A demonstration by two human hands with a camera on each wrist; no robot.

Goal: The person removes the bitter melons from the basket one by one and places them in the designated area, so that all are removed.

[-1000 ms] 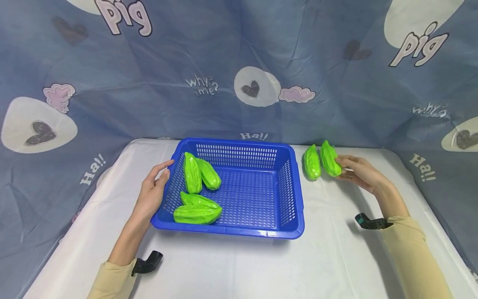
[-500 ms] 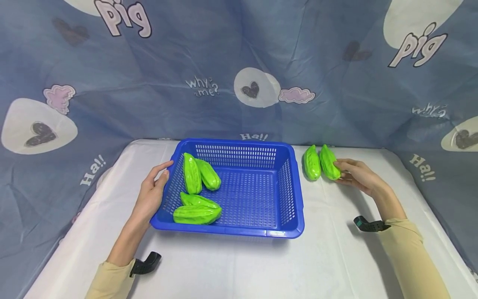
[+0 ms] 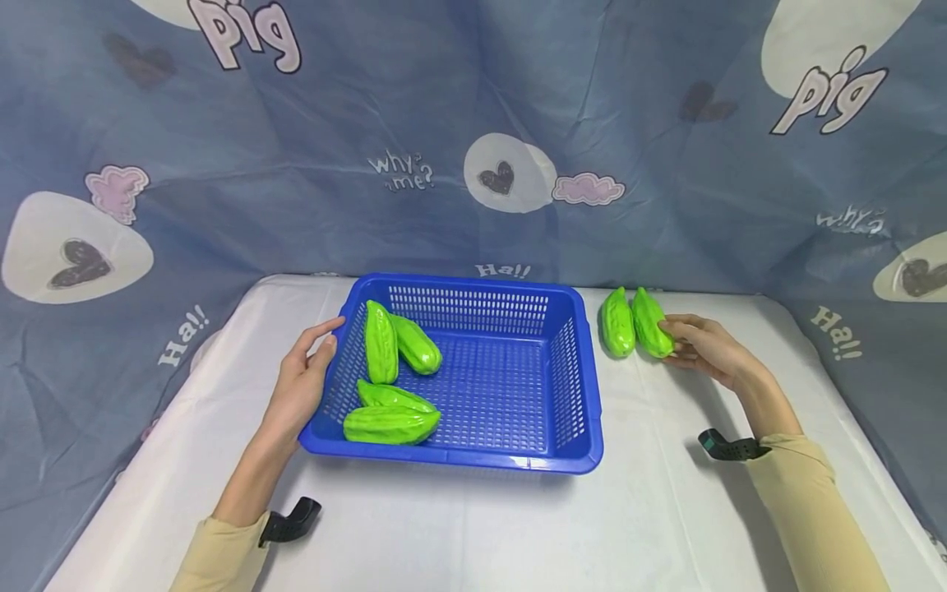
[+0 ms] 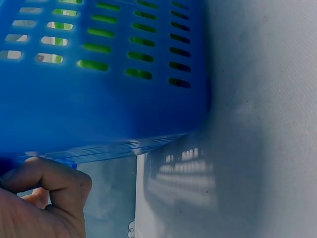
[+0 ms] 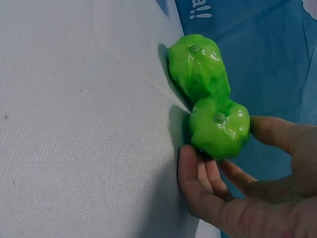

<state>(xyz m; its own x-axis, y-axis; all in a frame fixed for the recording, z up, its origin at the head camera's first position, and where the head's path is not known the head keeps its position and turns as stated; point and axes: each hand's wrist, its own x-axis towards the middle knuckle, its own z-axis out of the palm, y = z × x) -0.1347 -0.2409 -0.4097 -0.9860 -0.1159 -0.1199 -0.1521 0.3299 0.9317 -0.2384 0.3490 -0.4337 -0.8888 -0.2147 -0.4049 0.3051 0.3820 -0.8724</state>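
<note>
My right hand (image 3: 706,349) holds a glossy green bitter melon (image 3: 650,324) by its side, at the back right of the table. In the right wrist view, the thumb is on one side of this bitter melon (image 5: 220,128) and the curled fingers are under the other. A second bitter melon (image 3: 617,323) lies right against it, on its left. At the blue plastic basket (image 3: 451,454), my left hand (image 3: 299,382) grips the left rim, fingers bent at the edge in the left wrist view. Several more bitter melons (image 3: 381,343) lie in the basket's left part.
White cloth (image 3: 473,534) covers the table. A blue printed curtain (image 3: 444,230) hangs behind the basket and along both sides. Black bands (image 3: 292,522) are worn on both wrists, below tan sleeves (image 3: 814,510).
My right hand has lowered the bitter melon slightly toward the front and left, bringing it against its neighbour. The left hand stays at the basket rim.
</note>
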